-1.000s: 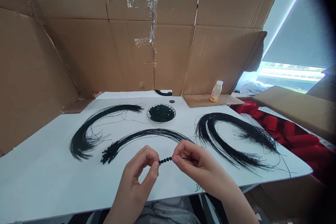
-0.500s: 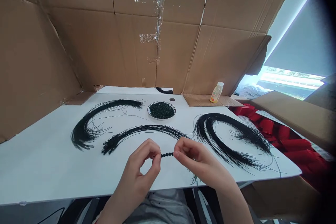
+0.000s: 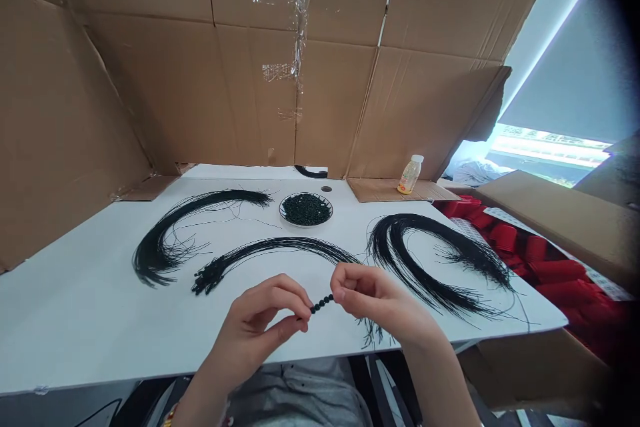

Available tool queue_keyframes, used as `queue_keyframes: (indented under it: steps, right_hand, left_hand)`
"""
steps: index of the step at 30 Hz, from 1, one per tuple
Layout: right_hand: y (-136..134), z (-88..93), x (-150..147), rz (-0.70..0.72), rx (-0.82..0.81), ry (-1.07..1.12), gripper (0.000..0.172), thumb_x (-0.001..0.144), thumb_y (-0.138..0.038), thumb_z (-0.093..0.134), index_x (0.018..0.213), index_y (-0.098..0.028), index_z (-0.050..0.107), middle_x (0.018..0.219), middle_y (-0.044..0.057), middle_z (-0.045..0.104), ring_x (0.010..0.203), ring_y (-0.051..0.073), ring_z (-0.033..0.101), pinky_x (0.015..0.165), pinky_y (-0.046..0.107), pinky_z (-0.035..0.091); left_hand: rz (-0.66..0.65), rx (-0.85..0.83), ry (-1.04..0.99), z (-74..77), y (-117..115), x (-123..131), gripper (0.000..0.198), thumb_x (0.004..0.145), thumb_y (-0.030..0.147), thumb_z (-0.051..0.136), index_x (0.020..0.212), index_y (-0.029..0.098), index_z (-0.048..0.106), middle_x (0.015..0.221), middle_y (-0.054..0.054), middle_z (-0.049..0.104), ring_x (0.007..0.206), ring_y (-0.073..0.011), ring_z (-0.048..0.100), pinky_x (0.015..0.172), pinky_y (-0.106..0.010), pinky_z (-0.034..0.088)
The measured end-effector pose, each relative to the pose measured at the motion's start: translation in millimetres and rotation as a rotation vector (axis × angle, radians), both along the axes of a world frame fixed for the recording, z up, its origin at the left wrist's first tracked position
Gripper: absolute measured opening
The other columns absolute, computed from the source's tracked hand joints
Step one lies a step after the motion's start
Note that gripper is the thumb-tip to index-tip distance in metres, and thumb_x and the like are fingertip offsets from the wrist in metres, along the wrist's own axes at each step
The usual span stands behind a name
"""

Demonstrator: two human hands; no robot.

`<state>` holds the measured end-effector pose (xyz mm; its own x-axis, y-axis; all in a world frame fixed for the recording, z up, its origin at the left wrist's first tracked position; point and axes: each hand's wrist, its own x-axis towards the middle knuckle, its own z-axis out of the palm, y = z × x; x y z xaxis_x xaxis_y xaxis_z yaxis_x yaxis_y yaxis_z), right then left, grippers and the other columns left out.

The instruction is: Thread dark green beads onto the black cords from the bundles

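We find both hands grasping one short string of black beads. The left hand (image 3: 255,323) pinches its left end between thumb and forefinger; the right hand (image 3: 373,297) pinches the other end with curled fingers. The string of beads (image 3: 321,303) sits between the hands, above the near part of the counter (image 3: 100,327), rising slightly to the right. We judge that this two-handed pinch steadies the beads and keeps them in clear view. Loose cord ends (image 3: 370,332) show below the right hand.

Farther out, three separate sweeps of thin black cord lie on the counter. We take this spacing as a way to limit tangling. The middle bundle (image 3: 270,247) lies nearest the hands, with beaded ends (image 3: 213,277) at its left. The other bundles lie to the left (image 3: 165,247) and right (image 3: 415,260). A plate (image 3: 306,225) of loose black beads (image 3: 305,209) stands at the far side, within reach. Cardboard sheets (image 3: 200,93) rise behind the counter, and red cups (image 3: 510,240) lie at the right. The label on a small bottle (image 3: 410,175) is too small to read.
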<state>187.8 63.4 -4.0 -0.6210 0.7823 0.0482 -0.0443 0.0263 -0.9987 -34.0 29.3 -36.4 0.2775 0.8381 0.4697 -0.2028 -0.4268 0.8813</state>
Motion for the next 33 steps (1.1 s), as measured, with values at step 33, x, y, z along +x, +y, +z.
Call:
queue_keyframes:
  steps: [33]
  right_hand:
    - [-1.8, -8.0, -3.5, -0.082, 0.100, -0.199, 0.024, 0.094, -0.035, 0.069, 0.081, -0.018, 0.058, 0.066, -0.007, 0.040, 0.061, 0.011, 0.031, 0.054, 0.026, 0.022]
  left_hand:
    - [0.218, -0.111, 0.347, -8.0, 14.7, 6.2, 0.005, 0.080, 0.020, 0.079, 0.076, 0.023, 0.079, 0.078, 0.001, 0.081, 0.074, -0.0174, 0.072, 0.071, -0.025, 0.054]
